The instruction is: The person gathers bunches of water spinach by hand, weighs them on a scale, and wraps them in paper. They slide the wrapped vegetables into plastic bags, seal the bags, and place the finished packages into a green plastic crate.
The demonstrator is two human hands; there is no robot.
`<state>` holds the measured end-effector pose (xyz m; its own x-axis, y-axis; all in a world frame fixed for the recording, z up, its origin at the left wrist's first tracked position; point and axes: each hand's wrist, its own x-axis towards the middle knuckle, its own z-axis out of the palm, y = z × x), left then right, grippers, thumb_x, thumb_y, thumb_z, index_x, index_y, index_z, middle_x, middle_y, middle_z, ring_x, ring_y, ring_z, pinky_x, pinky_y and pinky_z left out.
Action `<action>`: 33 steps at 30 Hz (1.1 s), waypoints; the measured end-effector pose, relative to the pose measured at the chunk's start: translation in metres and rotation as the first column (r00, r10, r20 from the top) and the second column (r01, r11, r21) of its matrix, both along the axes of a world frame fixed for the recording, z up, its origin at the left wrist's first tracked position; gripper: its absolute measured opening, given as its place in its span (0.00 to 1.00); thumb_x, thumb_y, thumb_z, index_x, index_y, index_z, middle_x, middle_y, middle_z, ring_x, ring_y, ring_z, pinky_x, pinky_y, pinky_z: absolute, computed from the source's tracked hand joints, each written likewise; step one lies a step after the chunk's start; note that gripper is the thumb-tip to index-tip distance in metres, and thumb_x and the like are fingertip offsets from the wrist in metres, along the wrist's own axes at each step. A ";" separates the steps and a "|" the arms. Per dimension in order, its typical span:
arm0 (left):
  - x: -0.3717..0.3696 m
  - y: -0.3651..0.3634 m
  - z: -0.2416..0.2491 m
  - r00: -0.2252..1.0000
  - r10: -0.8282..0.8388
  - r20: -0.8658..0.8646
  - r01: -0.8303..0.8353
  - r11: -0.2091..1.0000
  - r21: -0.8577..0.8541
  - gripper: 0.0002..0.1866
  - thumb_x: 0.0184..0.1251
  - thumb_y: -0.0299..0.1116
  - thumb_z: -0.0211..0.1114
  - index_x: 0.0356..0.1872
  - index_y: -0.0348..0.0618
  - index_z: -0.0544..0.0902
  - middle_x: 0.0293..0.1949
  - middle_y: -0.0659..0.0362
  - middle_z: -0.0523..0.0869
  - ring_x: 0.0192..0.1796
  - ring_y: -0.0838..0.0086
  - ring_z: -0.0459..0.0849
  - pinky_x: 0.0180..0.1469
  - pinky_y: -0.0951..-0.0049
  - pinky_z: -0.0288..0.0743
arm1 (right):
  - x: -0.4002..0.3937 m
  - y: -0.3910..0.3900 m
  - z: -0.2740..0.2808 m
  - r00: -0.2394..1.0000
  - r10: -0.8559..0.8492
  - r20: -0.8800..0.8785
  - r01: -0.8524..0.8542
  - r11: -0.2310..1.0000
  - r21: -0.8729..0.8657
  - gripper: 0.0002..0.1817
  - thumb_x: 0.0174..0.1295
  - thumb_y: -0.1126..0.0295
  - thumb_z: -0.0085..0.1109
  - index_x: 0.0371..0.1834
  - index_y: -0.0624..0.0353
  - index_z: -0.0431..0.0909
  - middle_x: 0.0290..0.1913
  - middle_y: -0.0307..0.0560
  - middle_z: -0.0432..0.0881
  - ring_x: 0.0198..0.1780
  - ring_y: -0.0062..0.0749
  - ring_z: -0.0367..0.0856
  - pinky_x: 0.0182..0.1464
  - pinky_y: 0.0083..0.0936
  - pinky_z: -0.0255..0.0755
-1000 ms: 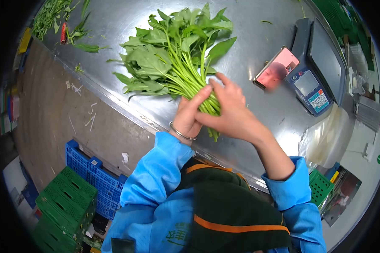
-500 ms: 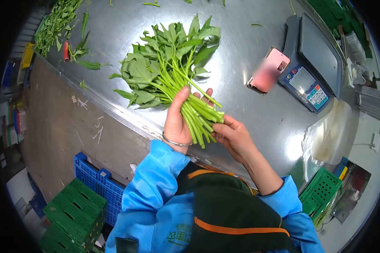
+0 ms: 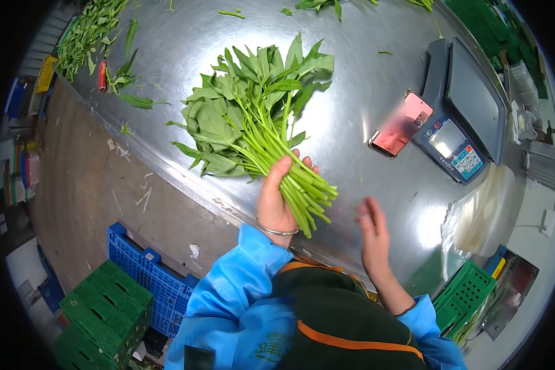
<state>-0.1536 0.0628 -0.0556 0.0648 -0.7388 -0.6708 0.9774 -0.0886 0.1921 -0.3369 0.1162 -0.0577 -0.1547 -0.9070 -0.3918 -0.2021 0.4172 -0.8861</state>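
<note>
A bunch of leafy green stems [image 3: 253, 123] lies across my left hand [image 3: 277, 200], whose fingers and thumb wrap round the stalks. The leaves point up and to the left, and the cut ends point down and to the right. To the right of the stalk ends, my right hand [image 3: 374, 237] is raised with its fingers extended, holding nothing and apart from the bunch. A bracelet circles my left wrist.
On the metal table [image 3: 351, 61] are a phone [image 3: 401, 125], a scale [image 3: 453, 117], clear plastic bags [image 3: 481, 213], a red object [image 3: 102, 76] and a leafy pile [image 3: 89, 37]. Green crates [image 3: 108, 308] and a blue pallet [image 3: 148, 271] stand below.
My right hand has let go of the stalk ends and moved right and down. My left hand and the bunch are slightly lower and further right in view.
</note>
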 end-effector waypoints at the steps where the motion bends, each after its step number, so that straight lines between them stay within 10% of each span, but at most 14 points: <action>1: -0.004 0.002 0.001 0.999 0.044 -0.010 -0.044 0.999 -0.014 0.18 0.60 0.37 0.58 0.47 0.37 0.72 0.41 0.56 0.77 0.46 0.67 0.76 0.53 0.65 0.72 | 0.012 -0.011 0.011 1.000 -0.002 0.004 0.002 1.000 0.003 0.16 0.62 0.70 0.49 0.52 0.63 0.68 0.52 0.47 0.74 0.52 0.33 0.72 0.53 0.29 0.66; 3: -0.011 0.009 -0.003 0.997 0.028 -0.069 -0.032 0.998 -0.058 0.19 0.61 0.37 0.57 0.50 0.37 0.70 0.45 0.55 0.76 0.49 0.67 0.75 0.54 0.65 0.71 | 0.041 -0.041 0.038 0.972 0.085 -0.217 -0.188 0.837 -0.515 0.13 0.58 0.74 0.52 0.47 0.63 0.73 0.46 0.52 0.76 0.51 0.39 0.73 0.53 0.29 0.65; 9: -0.012 0.028 -0.019 0.979 -0.063 -0.194 0.059 0.998 -0.025 0.18 0.64 0.34 0.54 0.53 0.38 0.67 0.47 0.54 0.76 0.56 0.66 0.72 0.63 0.56 0.62 | 0.073 -0.027 0.016 0.863 0.412 -0.294 -0.506 0.699 -0.506 0.10 0.48 0.80 0.58 0.36 0.62 0.78 0.42 0.49 0.77 0.46 0.43 0.74 0.51 0.31 0.67; 19: 0.009 0.037 -0.032 0.935 -0.324 0.143 0.340 0.934 -0.110 0.14 0.61 0.27 0.57 0.48 0.40 0.71 0.40 0.59 0.78 0.45 0.72 0.78 0.53 0.66 0.73 | 0.055 -0.042 0.023 0.847 0.397 -0.355 -0.530 0.691 -0.492 0.14 0.46 0.80 0.59 0.40 0.61 0.75 0.37 0.46 0.78 0.39 0.39 0.74 0.42 0.31 0.66; 26: -0.007 0.034 -0.033 0.968 -0.172 0.182 0.190 0.978 -0.088 0.20 0.58 0.26 0.61 0.52 0.39 0.68 0.47 0.59 0.75 0.47 0.74 0.77 0.48 0.73 0.73 | 0.120 -0.103 0.036 0.599 0.525 -0.605 -0.792 0.498 -0.353 0.12 0.49 0.74 0.60 0.39 0.60 0.76 0.34 0.45 0.77 0.35 0.36 0.74 0.37 0.27 0.68; 29: 0.003 0.034 -0.025 0.916 -0.304 0.260 0.339 0.936 -0.099 0.26 0.59 0.29 0.61 0.58 0.41 0.63 0.51 0.58 0.73 0.51 0.72 0.75 0.50 0.70 0.73 | 0.125 -0.112 0.016 0.545 0.616 -0.568 -0.807 0.569 -0.158 0.12 0.51 0.70 0.61 0.39 0.62 0.77 0.30 0.42 0.78 0.28 0.28 0.75 0.30 0.23 0.68; 31: 0.006 0.034 -0.024 0.927 -0.281 0.247 0.335 0.918 -0.213 0.25 0.63 0.36 0.58 0.59 0.40 0.63 0.50 0.57 0.75 0.51 0.71 0.76 0.50 0.68 0.74 | 0.115 -0.118 0.013 0.804 0.592 -0.058 -0.593 0.805 -0.009 0.12 0.53 0.69 0.61 0.39 0.63 0.77 0.26 0.38 0.79 0.24 0.18 0.75 0.25 0.18 0.67; 33: 0.006 0.031 -0.023 0.968 -0.241 0.075 0.251 0.948 -0.198 0.24 0.64 0.37 0.57 0.58 0.40 0.64 0.50 0.57 0.75 0.50 0.72 0.76 0.48 0.69 0.74 | 0.106 -0.118 0.023 0.829 0.554 0.078 -0.559 0.826 0.078 0.12 0.53 0.70 0.61 0.39 0.63 0.77 0.27 0.42 0.81 0.26 0.19 0.78 0.28 0.19 0.70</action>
